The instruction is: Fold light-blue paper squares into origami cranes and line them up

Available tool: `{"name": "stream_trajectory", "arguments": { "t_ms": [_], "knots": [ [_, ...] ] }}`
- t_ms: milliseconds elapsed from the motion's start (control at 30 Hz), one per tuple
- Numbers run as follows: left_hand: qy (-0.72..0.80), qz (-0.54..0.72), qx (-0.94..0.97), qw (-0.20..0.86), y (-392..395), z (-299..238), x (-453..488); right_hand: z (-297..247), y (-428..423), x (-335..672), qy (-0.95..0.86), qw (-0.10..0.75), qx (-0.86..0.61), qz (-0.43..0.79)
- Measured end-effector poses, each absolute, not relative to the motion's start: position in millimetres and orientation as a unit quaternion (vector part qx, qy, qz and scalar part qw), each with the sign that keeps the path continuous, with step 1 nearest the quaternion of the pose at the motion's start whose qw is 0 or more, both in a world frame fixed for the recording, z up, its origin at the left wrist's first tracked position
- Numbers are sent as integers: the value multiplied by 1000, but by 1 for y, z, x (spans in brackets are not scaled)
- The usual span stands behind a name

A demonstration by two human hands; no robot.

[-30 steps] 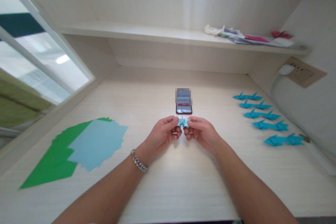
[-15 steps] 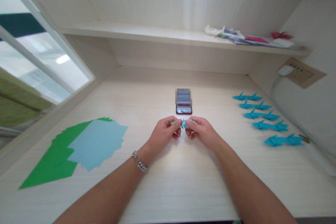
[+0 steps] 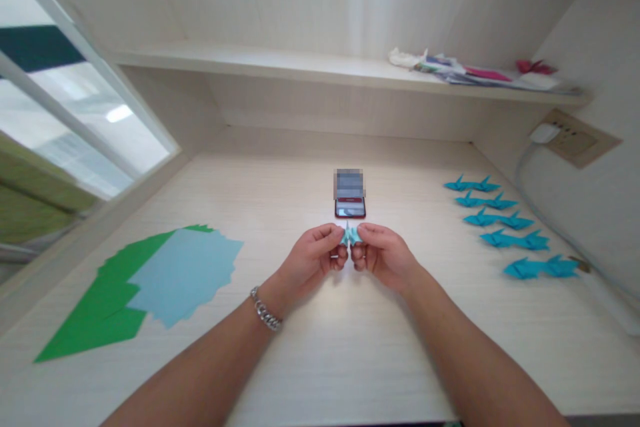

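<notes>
Pinching thumb to finger, the left hand (image 3: 313,255) and right hand (image 3: 385,253) are holding a folded light-blue paper (image 3: 355,235) between them, just in front of a smartphone (image 3: 351,207) on a desk (image 3: 330,367). Five pairs of blue origami cranes (image 3: 515,240) are lining the right; light-blue sheets (image 3: 187,273) are overlapping green paper (image 3: 95,313) at left.

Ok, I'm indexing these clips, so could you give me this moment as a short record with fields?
Hands: left hand and right hand, close together
Held: small light-blue folded paper, pinched by both
Left wrist: chain bracelet
Beyond hands: phone, lying on the desk
Desk, left: light-blue sheets overlapping green sheets
Desk, right: five blue folded-paper pieces, lined up
Shelf: papers
</notes>
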State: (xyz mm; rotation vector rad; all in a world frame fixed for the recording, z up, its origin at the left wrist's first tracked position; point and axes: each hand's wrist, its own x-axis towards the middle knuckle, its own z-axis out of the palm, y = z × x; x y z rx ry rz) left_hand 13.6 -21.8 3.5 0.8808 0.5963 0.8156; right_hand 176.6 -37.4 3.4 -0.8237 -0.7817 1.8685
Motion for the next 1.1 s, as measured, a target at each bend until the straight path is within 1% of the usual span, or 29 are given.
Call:
{"name": "stream_trajectory", "arguments": {
  "t_ms": [233,700,867,1100],
  "knots": [
    [245,399,369,803,-26,4,17,5,-39,173,-297,469,-304,774],
    [227,407,364,806,-26,4,16,4,-40,171,-293,482,-258,785],
    [220,413,352,811,-25,4,15,3,-38,171,-275,481,-265,789],
    [204,430,312,822,-25,4,15,0,-37,172,-244,518,-292,766]
  ]
}}
